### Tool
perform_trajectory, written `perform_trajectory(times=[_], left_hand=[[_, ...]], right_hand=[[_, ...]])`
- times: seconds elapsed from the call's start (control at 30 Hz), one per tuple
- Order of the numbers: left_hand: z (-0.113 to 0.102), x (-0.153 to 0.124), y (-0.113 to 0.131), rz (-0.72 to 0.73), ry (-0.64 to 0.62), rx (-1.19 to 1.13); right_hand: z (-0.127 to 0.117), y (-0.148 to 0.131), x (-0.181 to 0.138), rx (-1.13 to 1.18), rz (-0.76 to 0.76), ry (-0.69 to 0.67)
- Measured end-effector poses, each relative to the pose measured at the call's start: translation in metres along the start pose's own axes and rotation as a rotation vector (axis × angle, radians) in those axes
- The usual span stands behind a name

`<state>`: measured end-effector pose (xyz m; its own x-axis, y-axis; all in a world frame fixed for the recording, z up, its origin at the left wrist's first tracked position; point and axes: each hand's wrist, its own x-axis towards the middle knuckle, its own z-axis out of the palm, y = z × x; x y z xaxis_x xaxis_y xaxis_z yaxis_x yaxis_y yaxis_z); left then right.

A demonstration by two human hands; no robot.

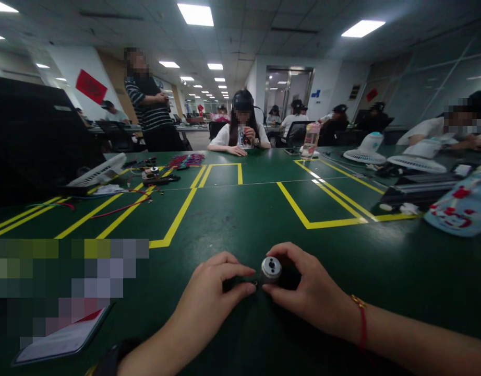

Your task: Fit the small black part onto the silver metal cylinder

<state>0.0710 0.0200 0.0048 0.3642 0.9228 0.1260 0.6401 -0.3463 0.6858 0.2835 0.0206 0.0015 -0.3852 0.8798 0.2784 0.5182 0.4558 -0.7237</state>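
Observation:
My right hand (309,284) holds a small silver metal cylinder (271,267) between thumb and fingers. The cylinder looks like a small motor; its round end faces up and shows a dark centre hole with smaller holes beside it. Just left of it, my left hand (213,284) has thumb and index finger curved close together in a pinch. A tiny dark, shiny piece (256,283) shows at these fingertips, too small to name. Both hands are low over the green table (225,219).
Yellow tape lines (295,206) mark the table. Loose wires and small parts (152,177) lie left, near a black monitor (29,141). A pink bottle (311,141), white fans (365,149) and a blue patterned container (461,203) are right. A person (240,130) sits opposite.

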Motion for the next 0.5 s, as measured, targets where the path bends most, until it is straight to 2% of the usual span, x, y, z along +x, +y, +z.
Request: perform_trajectory(times=[0.07,0.13,0.23,0.37,0.43,0.5], left_hand=[[-0.011,-0.006,-0.004,-0.045,0.021,-0.031],[-0.023,-0.015,-0.013,-0.100,0.039,-0.047],[-0.038,-0.030,-0.029,-0.151,0.049,-0.065],[-0.039,-0.036,-0.039,-0.171,0.072,-0.072],[-0.036,-0.035,-0.038,-0.165,0.076,-0.059],[-0.033,-0.033,-0.037,-0.156,0.081,-0.049]], right_hand=[[-0.019,0.010,-0.002,-0.052,0.032,0.068],[-0.050,0.030,-0.011,-0.129,0.114,0.186],[-0.113,0.077,-0.038,-0.365,0.299,0.412],[-0.190,0.137,-0.085,-0.729,0.536,0.517],[-0.210,0.154,-0.100,-0.771,0.597,0.504],[-0.213,0.156,-0.103,-0.876,0.577,0.534]])
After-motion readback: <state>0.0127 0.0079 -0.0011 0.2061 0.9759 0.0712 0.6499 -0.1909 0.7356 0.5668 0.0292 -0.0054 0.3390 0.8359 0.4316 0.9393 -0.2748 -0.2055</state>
